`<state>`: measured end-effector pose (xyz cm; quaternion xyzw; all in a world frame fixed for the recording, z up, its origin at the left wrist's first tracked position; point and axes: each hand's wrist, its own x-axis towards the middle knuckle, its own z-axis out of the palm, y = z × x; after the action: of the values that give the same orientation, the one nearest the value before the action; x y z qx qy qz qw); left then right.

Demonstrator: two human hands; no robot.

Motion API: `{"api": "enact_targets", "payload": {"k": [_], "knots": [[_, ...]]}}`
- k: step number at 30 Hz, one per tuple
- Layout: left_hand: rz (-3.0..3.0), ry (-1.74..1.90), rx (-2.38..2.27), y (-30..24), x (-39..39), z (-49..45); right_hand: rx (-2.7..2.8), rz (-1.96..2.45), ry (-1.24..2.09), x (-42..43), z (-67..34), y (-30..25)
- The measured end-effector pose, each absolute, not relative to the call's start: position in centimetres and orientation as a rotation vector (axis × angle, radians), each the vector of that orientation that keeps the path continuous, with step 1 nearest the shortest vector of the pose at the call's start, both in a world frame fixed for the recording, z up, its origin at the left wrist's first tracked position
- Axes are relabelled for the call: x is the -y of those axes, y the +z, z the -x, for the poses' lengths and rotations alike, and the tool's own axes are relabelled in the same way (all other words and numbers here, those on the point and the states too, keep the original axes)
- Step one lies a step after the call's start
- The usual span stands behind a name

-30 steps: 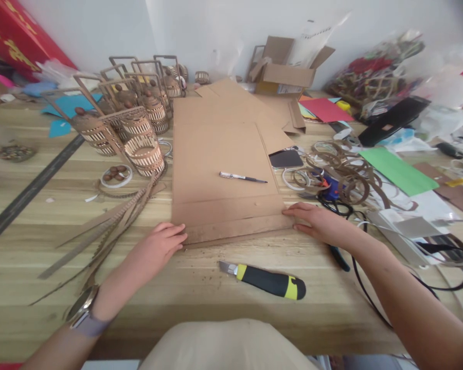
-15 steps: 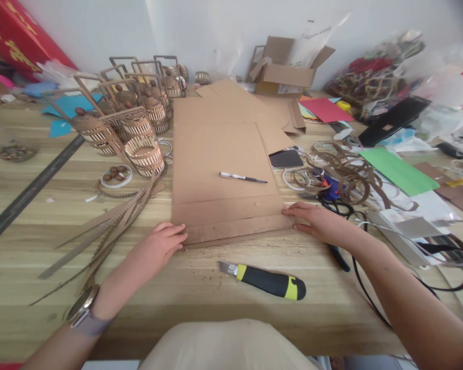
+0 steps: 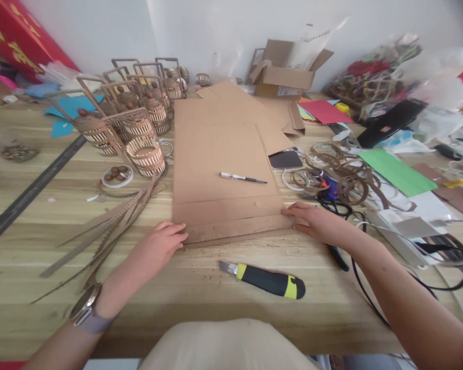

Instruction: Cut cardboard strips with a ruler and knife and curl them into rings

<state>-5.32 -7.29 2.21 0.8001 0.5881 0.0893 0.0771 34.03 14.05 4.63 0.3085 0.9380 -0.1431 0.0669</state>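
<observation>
Brown cardboard (image 3: 219,156) lay flat on the table (image 3: 158,313), in the middle of my view, with a narrow band (image 3: 237,227) along its near edge. I could not tell whether that band was a fold or a separate piece. My left hand (image 3: 158,246) rested at the band's left end, fingers bent and close together on its corner. My right hand (image 3: 312,221) was at the right end, forefinger and thumb slightly apart against the edge. From overhead I could not tell whether either hand pinched the card or only pressed on it.

I judged the sheet light and fairly stiff across its width, dry enough not to slip, but likely to crease along the lines near the band. Both near corners seemed the sound places to hold; one corner alone would probably let it bow. A pen (image 3: 243,178) lay loose on top and looked apt to roll if the sheet tilted. The knife (image 3: 270,281) lay between my arms, apart from the card, blade to the left, so I counted that near side risky for fingers.
</observation>
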Motion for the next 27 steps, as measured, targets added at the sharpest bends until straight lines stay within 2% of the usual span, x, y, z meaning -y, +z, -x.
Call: {"api": "enact_targets", "payload": {"k": [6,17,21,27], "knots": [[-2.400,0.167,-1.832,3.4,6.6,3.4,-2.799,-0.945,-0.395,-13.8,-33.7,4.8],[-2.570,0.072,-1.345,4.1,0.2,-1.8,-2.804,-0.912,-0.247,-13.5,-33.2,5.3],[-2.598,-0.020,-1.297,4.8,-0.7,-2.8,-2.829,-0.831,-0.112,-13.1,-32.6,5.1],[-2.645,-0.111,-1.331,5.4,-0.5,-2.9,-2.891,-0.755,-0.104,-12.7,-31.8,5.0]]}}
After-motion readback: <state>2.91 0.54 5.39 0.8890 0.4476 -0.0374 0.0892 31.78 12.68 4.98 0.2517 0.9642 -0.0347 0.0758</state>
